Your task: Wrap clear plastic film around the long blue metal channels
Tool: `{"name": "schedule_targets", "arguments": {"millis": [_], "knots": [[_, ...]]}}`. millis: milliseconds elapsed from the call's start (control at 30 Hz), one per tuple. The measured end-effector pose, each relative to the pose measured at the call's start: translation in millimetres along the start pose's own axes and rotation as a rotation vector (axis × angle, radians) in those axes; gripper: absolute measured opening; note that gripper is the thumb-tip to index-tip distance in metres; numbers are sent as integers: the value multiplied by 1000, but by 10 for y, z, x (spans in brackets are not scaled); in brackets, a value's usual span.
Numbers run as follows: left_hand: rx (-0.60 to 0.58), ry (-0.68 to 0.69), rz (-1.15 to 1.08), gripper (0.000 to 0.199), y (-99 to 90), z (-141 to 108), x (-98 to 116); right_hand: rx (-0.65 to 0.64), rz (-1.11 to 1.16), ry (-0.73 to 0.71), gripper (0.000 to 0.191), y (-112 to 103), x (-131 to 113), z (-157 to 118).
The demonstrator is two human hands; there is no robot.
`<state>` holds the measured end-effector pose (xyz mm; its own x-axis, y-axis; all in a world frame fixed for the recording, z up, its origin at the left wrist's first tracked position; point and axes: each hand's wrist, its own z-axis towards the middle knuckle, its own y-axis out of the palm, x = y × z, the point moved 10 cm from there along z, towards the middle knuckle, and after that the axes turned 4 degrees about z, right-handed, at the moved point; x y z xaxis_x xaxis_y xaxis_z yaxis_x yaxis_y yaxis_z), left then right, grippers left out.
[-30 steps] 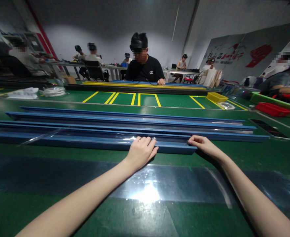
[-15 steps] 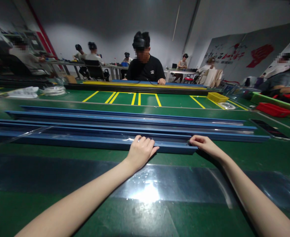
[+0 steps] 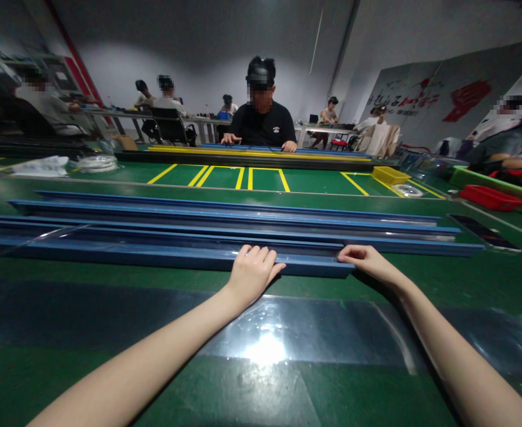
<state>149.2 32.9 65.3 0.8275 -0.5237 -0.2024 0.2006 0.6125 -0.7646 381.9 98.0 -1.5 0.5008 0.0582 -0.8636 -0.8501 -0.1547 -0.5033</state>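
Note:
My left hand (image 3: 252, 273) is curled over the near wall of the closest blue channel (image 3: 167, 260), a long straight profile, fingers inside and thumb outside to the right. A clear plastic film (image 3: 58, 235) lies in and across this channel, glossy at the left. At the channel's right end my right hand (image 3: 362, 260) is closed in a pinch, with thumb and forefinger on what looks like the film's end. The fingertips hide most of it. Below my wrists, a wide clear plastic sheet (image 3: 332, 332) lies flat on the green table and reflects a lamp.
Just behind lie more blue channels (image 3: 225, 209) in parallel. A phone (image 3: 485, 233) is at the right, near a red tray (image 3: 492, 197) and a yellow tray (image 3: 390, 175). Across the table (image 3: 314, 182), a person in black (image 3: 261, 124) sits behind yellow and black profiles (image 3: 252, 159).
Both my hands stay almost in place, with the right fingertips shifted very slightly left. The person opposite has raised their head, and a hand now shows above the profiles at left.

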Motion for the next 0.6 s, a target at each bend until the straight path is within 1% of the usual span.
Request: {"name": "schedule_targets", "arguments": {"millis": [133, 333, 600], "knots": [[-21, -19, 7, 32, 28, 2, -13, -2, 6, -1, 36, 8, -14, -7], [-21, -25, 3, 32, 27, 1, -18, 0, -15, 2, 41, 1, 11, -2], [-16, -24, -4, 33, 23, 7, -20, -4, -16, -8, 39, 3, 5, 0]]}}
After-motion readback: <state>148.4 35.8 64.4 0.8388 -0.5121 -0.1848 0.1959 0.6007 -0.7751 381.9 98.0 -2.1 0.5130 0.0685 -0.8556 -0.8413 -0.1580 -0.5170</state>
